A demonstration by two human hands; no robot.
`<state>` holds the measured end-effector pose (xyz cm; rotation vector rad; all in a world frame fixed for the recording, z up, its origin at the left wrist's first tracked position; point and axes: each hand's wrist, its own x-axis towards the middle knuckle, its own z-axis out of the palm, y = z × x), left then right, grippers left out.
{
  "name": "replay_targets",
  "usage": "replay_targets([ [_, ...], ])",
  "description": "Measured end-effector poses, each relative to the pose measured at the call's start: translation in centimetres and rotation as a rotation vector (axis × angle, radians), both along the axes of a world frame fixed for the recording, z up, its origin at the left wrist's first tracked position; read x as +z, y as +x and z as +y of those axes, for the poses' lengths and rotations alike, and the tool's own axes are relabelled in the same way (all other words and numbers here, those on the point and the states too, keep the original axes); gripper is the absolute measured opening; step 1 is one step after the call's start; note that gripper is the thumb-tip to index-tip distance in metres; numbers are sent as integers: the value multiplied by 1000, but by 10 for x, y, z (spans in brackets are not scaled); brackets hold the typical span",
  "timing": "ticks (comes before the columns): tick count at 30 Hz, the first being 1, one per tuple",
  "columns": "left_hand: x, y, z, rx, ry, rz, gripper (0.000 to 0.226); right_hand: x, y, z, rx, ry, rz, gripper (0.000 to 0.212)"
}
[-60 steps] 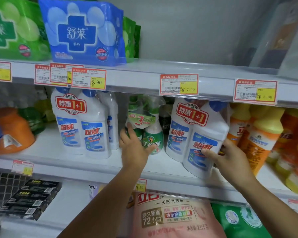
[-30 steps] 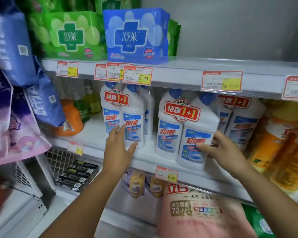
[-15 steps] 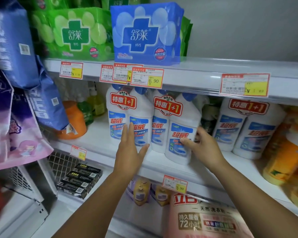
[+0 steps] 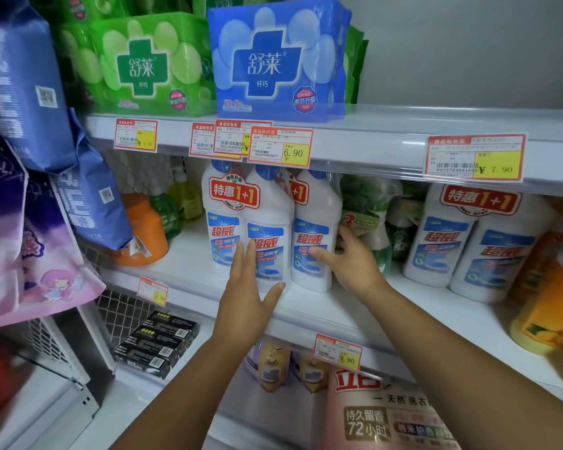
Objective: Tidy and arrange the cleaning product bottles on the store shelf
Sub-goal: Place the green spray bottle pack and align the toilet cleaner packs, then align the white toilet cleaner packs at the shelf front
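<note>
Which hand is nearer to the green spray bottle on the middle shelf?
Right. The right hand grips the white bottle directly left of the green spray bottle. The left hand rests flat on the twin pack, farther left.

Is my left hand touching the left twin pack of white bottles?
Touching. The head view shows the left hand flat against the left twin pack, fingers lying on its front.

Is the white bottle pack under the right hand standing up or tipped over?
Upright. The white twin-pack stands on its base on the shelf, blue cap on top; the right hand holds its side.
</note>
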<state>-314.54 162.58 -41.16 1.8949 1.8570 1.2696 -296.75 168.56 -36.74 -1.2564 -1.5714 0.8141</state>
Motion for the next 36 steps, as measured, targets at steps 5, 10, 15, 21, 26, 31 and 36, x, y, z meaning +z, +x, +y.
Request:
replay_targets([
  [5,-1,-1,-3,-32,-5,29,85,-27,2,-9,-162,64,-21,32],
  [10,-1,1,-3,-43,-30,41,84,-25,-5,2,-221,81,-87,36],
  [15,4,9,-9,54,33,114,73,-22,0,0,-155,14,-72,37],
  [21,21,78,-15,-206,229,199,54,-28,83,-52,-379,50,0,31],
  [26,30,168,7,-477,70,75,59,-16,153,-67,-485,-13,-30,38],
  [31,37,221,67,-528,-37,-178,57,-30,196,-81,-447,-85,-83,51],
  [36,40,250,103,-547,-112,-340,52,-42,208,-84,-386,-117,1,50],
])
